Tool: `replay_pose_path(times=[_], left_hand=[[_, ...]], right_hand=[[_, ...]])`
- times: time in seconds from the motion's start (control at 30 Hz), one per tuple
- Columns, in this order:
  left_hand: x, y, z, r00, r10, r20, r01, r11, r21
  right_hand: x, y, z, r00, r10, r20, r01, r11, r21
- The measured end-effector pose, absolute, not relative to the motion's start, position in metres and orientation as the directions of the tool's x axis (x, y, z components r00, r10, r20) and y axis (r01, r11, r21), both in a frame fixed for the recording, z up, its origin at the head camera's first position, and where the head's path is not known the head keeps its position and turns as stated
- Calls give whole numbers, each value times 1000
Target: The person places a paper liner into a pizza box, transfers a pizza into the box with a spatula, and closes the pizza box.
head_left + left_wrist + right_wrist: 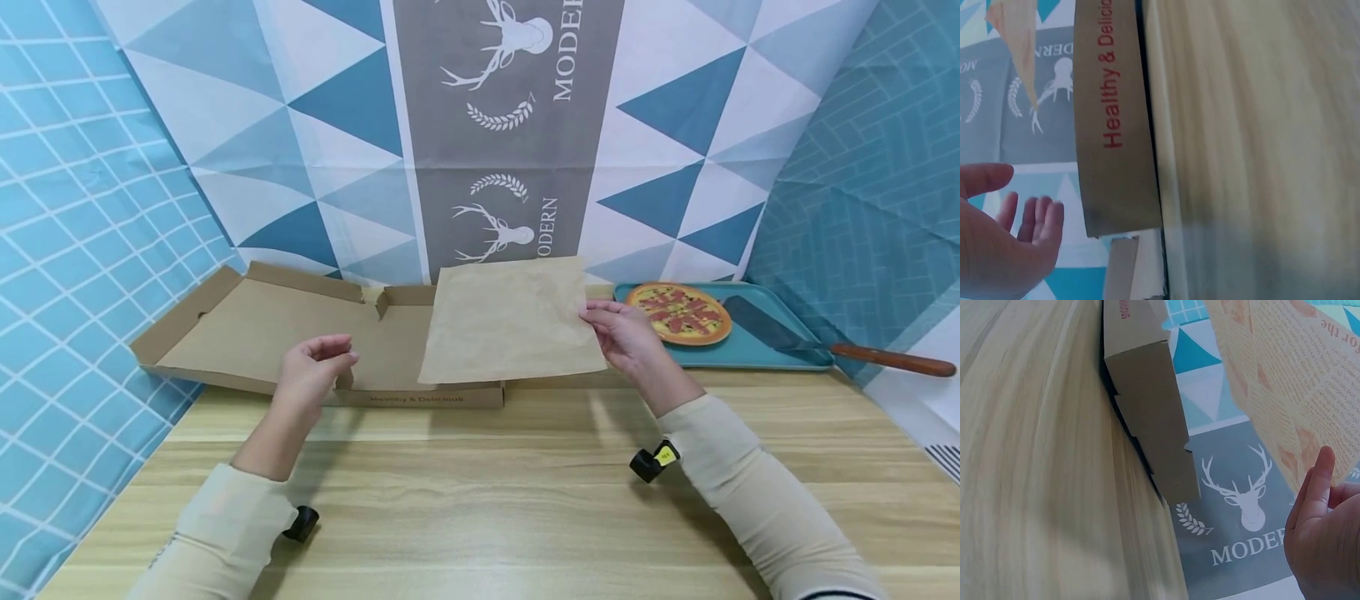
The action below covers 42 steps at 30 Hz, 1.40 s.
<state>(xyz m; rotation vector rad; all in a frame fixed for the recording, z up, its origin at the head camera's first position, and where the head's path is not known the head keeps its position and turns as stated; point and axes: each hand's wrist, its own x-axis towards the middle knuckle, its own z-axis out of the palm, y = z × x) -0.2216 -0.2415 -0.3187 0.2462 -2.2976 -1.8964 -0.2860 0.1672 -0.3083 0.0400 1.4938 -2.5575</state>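
Observation:
A sheet of brown greaseproof paper point(513, 321) hangs raised over the right part of an open cardboard pizza box point(427, 397). At its right edge my right hand point(618, 333) pinches it between thumb and fingers. In the right wrist view the underside of the paper point(1297, 381) carries printed text. My left hand point(313, 371) holds nothing; its fingers are loosely bent, and it overlaps the front of the box in the head view. In the left wrist view the left hand point(1013, 234) is beside the box's front wall point(1116, 125), thumb apart from the fingers.
On the right lies a blue tray point(678, 357) bearing a pizza point(678, 314) and a pizza server with a wooden handle point(892, 360), which sticks out past the tray's right edge. The box lid point(262, 325) lies opened to the left. Behind stands a patterned cloth backdrop point(352, 108).

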Motion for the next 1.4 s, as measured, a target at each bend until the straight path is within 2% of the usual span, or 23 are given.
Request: replay_pose_path(times=[0.13, 0.23, 0.37, 0.6, 0.73, 1.07, 1.4], left_hand=[[-225, -247, -323, -963, -268, -6, -67, 221, 973], [-226, -252, -326, -966, -256, -23, -86, 236, 968], [-225, -258, -328, -979, -191, -67, -115, 251, 961], [-221, -266, -331, -985, -22, -170, -168, 302, 938], [-221, -266, -333, -979, 19, -201, -186, 307, 933], [-220, -261, -332, -970, -2, -244, -228, 363, 904], [-222, -261, -336, -972, -32, -231, -226, 376, 899]], right_hand=[[-288, 162, -312, -984, -147, -103, 162, -481, -862], [-288, 157, -315, -986, -149, -72, 135, -479, -867], [-293, 152, -320, -982, -189, -25, 118, -501, -857], [-292, 132, -316, -981, -177, -73, 154, -502, -851], [-294, 123, -319, -980, -171, -99, 173, -506, -845], [-299, 99, -320, -987, -99, -129, 157, -373, -915], [-312, 71, -309, -988, -65, -143, 157, -372, -915]])
